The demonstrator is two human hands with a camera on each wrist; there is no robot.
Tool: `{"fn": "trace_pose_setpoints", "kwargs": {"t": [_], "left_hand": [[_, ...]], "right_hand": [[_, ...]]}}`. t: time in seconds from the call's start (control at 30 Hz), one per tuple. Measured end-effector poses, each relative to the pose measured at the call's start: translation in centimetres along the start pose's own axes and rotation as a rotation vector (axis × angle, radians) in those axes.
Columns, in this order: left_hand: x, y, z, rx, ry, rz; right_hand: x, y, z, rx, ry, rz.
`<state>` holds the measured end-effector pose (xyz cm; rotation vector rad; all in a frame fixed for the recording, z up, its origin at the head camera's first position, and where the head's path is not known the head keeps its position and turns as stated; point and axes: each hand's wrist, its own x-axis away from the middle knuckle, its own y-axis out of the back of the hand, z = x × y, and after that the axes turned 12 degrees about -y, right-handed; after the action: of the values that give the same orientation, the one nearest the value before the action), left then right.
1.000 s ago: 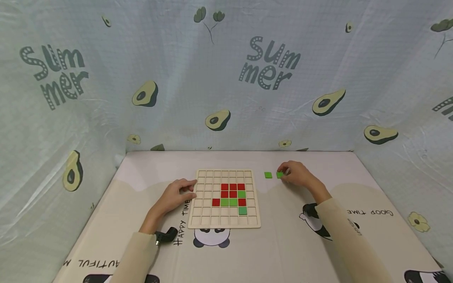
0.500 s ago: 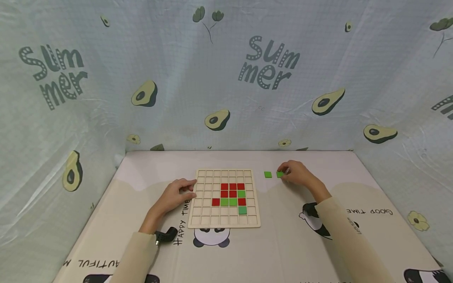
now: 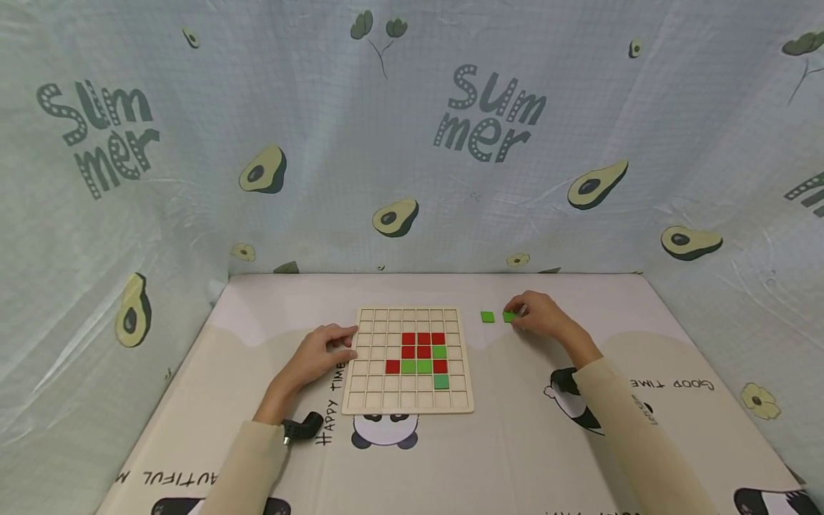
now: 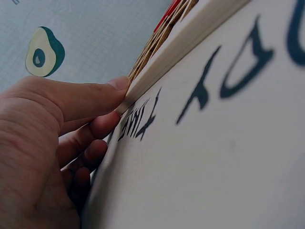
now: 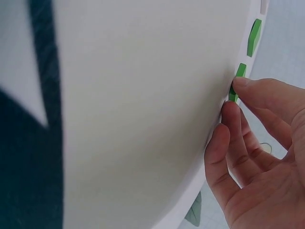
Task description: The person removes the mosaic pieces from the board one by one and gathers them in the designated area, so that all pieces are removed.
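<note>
A pale wooden grid board (image 3: 378,386) lies flat on the table, with several red tiles (image 3: 408,339) and green tiles (image 3: 424,366) set in its squares. My left hand (image 3: 315,355) is at the board's left edge, thumb and index finger set apart and touching it. The left wrist view shows the thumb (image 4: 95,98) against the board's side. Right of the board, my right hand (image 3: 539,316) pinches a loose green tile (image 3: 508,316) on the table; the fingers cover part of it. Another loose green tile (image 3: 487,317) lies between this hand and the board.
The table has a pale printed cloth (image 3: 502,450) with panda figures and lettering. Behind it rises a hanging sheet (image 3: 309,107) printed with avocados. A black wrist device (image 3: 304,427) sits on the left wrist.
</note>
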<state>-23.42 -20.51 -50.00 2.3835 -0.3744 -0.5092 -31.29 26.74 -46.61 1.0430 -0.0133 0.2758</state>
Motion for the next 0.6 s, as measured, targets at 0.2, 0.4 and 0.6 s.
{"fn": "trace_pose_setpoints", "kwargs": {"t": [0.2, 0.4, 0.6], "left_hand": [[0.02, -0.02, 0.01, 0.004, 0.0, -0.003], [0.02, -0.07, 0.16, -0.005, -0.004, -0.008], [0.02, -0.07, 0.14, 0.001, 0.002, -0.005]], "right_hand": [[0.0, 0.02, 0.13, 0.013, -0.006, 0.001], [-0.2, -0.09, 0.01, 0.035, -0.008, -0.001], [-0.06, -0.04, 0.08, 0.032, -0.007, -0.003]]}}
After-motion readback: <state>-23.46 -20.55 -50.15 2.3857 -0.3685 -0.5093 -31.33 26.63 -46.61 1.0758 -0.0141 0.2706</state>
